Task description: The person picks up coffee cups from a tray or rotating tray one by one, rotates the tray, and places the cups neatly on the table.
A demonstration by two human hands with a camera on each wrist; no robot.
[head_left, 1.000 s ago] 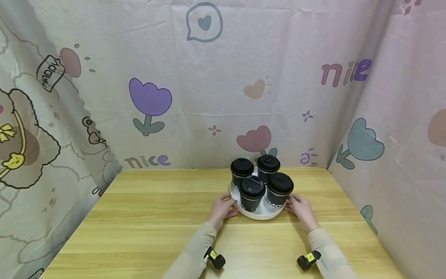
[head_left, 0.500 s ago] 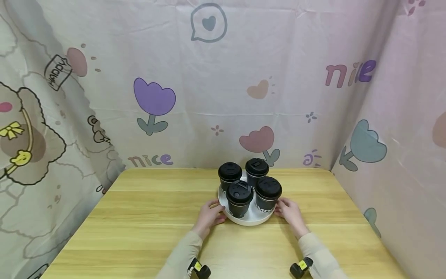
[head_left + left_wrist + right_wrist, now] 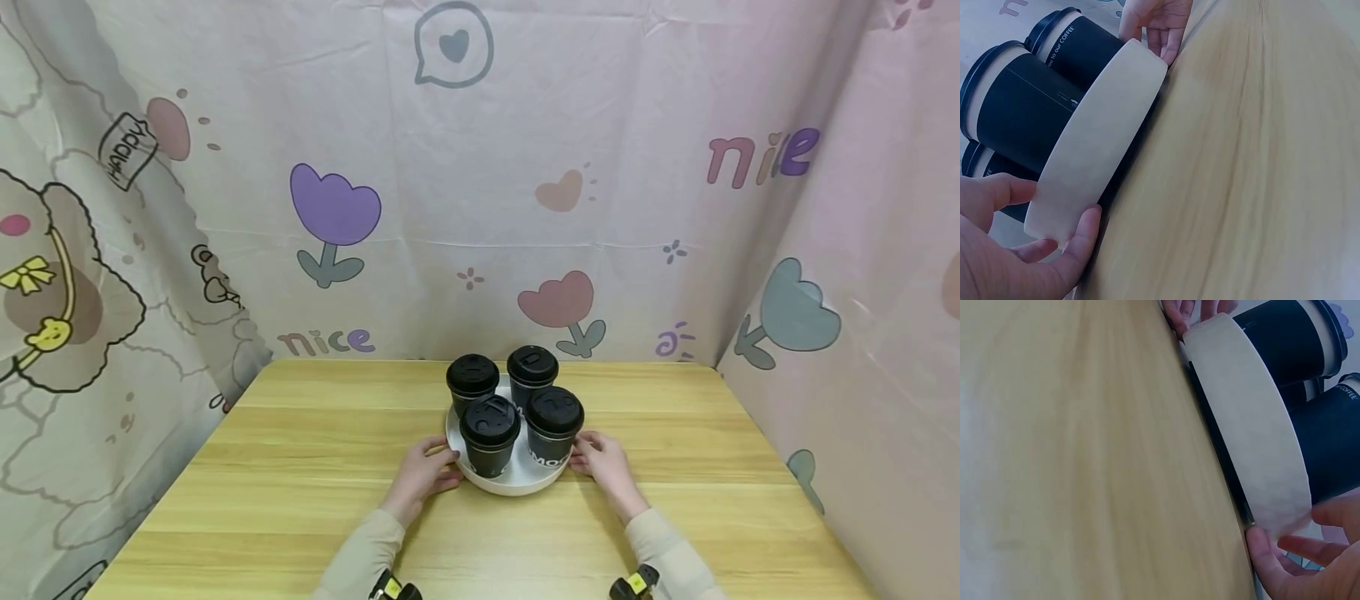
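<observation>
A round white tray (image 3: 517,486) with a raised rim bears several black paper coffee cups (image 3: 489,450) with black lids, all upright. On the tray's left side my left hand (image 3: 420,479) grips the rim, thumb low and fingers along the wall in the left wrist view. My right hand (image 3: 606,471) holds the opposite side, its thumb at the lower edge in the right wrist view. Both wrist views show a dark strip between the tray wall (image 3: 1100,125) and the tabletop; I cannot tell whether the tray is raised off it.
The wooden table (image 3: 300,467) extends around the tray on every side. Printed cloth (image 3: 450,208) hangs behind its far edge and along both sides. A small black camera (image 3: 633,583) sits on each wrist.
Both hands have carried or slid the tray with its cups to the left and a little nearer to me. The grip on each side looks the same, and the cups keep their places.
</observation>
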